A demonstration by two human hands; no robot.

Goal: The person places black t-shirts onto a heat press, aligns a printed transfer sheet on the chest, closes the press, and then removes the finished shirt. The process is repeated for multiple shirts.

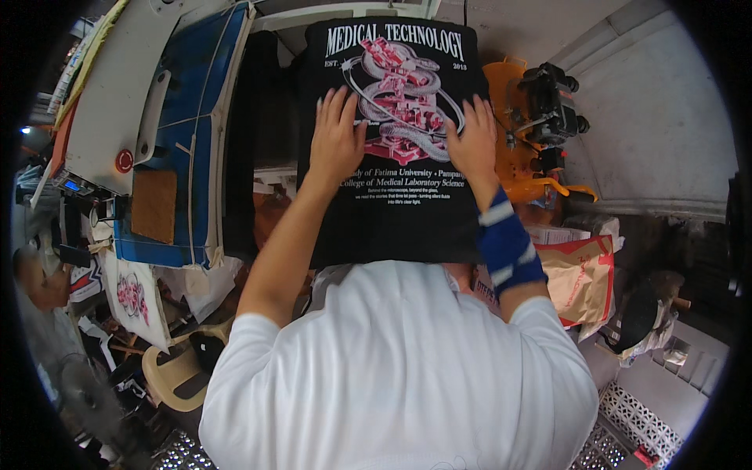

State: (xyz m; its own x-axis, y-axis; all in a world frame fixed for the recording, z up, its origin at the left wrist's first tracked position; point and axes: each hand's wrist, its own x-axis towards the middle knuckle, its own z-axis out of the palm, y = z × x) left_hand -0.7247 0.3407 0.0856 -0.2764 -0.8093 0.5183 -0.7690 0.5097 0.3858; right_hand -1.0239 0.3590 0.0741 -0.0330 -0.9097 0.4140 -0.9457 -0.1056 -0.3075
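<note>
A black fabric piece [384, 231], which looks like a T-shirt, lies spread flat before me. White lettering and a pink, red and silver-grey graphic [403, 102] cover its upper part. My left hand [338, 137] rests on the fabric at the graphic's left side, fingers stretched out and pointing away from me. On the graphic's right edge lies my right hand [475, 145], its fingers extended too. Neither hand grips anything. A dark blue band with pale stripes [509, 243] wraps my right wrist and forearm. Whatever supports the fabric is hidden beneath it.
Left stands a pale machine [125, 70] with a red round button [124, 160], beside a blue panel [192, 102] and brown board [153, 207]. Orange equipment [509, 86] with a black mechanism [552, 102] stands right, above a paper bag [583, 278]. A beige chair [160, 380] sits lower left.
</note>
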